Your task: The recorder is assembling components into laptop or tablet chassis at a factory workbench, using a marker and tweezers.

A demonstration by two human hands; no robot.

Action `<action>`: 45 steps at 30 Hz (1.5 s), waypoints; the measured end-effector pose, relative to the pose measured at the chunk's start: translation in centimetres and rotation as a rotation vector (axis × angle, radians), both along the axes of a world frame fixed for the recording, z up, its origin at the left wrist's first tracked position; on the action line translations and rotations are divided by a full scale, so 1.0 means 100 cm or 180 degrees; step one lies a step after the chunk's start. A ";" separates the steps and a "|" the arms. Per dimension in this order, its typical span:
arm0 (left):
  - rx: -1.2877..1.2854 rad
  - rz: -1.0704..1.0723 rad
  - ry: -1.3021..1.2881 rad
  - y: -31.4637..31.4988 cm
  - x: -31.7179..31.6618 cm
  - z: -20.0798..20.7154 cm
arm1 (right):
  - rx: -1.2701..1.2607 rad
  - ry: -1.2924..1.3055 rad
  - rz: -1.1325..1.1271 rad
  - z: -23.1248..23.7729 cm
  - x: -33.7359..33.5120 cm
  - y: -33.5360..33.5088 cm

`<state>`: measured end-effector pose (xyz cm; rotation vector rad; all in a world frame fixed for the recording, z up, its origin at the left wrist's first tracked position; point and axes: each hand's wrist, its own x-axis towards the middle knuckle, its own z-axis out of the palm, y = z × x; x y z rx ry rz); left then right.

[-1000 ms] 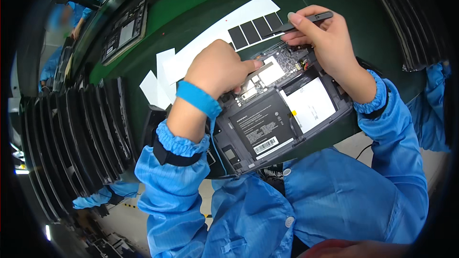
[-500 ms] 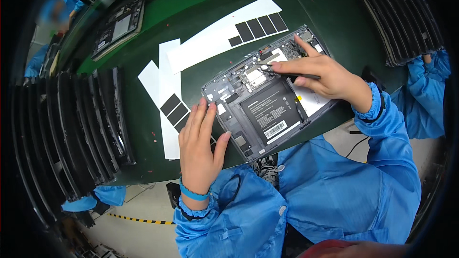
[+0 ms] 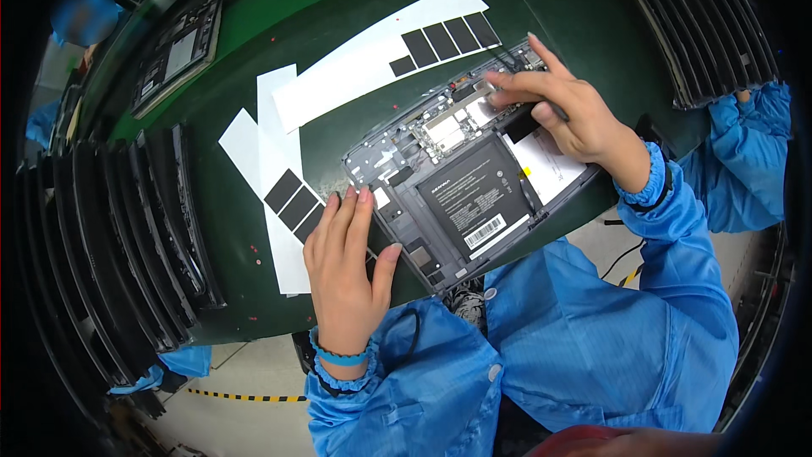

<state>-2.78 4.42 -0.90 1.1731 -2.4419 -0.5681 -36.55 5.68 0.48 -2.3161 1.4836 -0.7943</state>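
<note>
An opened laptop base (image 3: 402, 233) lies tilted on the green table, its circuit board (image 3: 448, 131) and black battery (image 3: 474, 190) exposed. My left hand (image 3: 342, 267) rests flat at its left edge, fingers stretched out, holding nothing. Over the board's right part, my right hand (image 3: 575, 114) grips dark tweezers (image 3: 506, 56). Their thin tips point up and away, near the black pads (image 3: 448, 41) on a white backing sheet (image 3: 364, 63). Fingers and blur hide part of the tweezers. More black pads (image 3: 292, 200) sit on another white strip (image 3: 283, 254), just beyond my left hand.
A row of dark laptop parts (image 3: 110, 237) stands upright on the left, and another stack (image 3: 694, 25) at the far right. Another opened laptop base (image 3: 182, 51) lies at the back left. Small red bits (image 3: 256, 256) dot the table. People in blue sleeves (image 3: 744, 161) are nearby.
My right hand has swung the tweezers from the board's middle toward its far right edge. My left hand stays at the laptop's left edge. The whole view has shifted slightly.
</note>
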 end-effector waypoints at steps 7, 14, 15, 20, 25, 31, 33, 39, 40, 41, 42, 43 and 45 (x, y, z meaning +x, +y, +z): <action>-0.0377 0.0537 0.0670 -0.013 0.023 0.022 | -0.0318 -0.2127 -0.0475 0.035 -0.002 0.010; -0.0851 0.1252 -0.0348 -0.034 0.030 -0.016 | 0.1113 -0.2276 0.0210 0.030 0.152 -0.078; -0.0849 0.1226 -0.0332 -0.034 0.027 -0.017 | 0.1192 -0.2184 0.0174 0.026 0.162 -0.087; -0.0901 0.1239 -0.0472 -0.036 0.023 -0.016 | 0.1369 -0.1783 -0.0042 -0.002 0.177 -0.109; -0.0934 0.1262 -0.0521 -0.037 0.025 -0.017 | 0.0703 -0.1482 -0.0020 0.003 0.180 -0.105; -0.0942 0.1237 -0.0596 -0.036 0.024 -0.015 | 0.0724 -0.1456 -0.0036 -0.001 0.178 -0.107; -0.0943 0.1232 -0.0608 -0.036 0.023 -0.016 | 0.0816 -0.1540 -0.0049 0.000 0.177 -0.106; -0.0932 0.1209 -0.0608 -0.035 0.022 -0.017 | 0.1035 -0.1879 -0.0123 -0.002 0.178 -0.104; -0.0930 0.1222 -0.0609 -0.035 0.023 -0.016 | 0.0895 -0.1697 -0.0160 -0.003 0.178 -0.104; -0.0931 0.1216 -0.0605 -0.035 0.022 -0.016 | 0.0893 -0.1695 -0.0167 -0.004 0.177 -0.105; -0.0948 0.1219 -0.0623 -0.035 0.022 -0.016 | 0.0841 -0.1668 -0.0149 -0.005 0.178 -0.105; -0.0966 0.1225 -0.0642 -0.035 0.022 -0.016 | 0.0790 -0.1642 -0.0130 -0.006 0.178 -0.106; -0.0937 0.1224 -0.0664 -0.035 0.022 -0.014 | 0.0766 -0.1553 -0.0086 -0.004 0.178 -0.106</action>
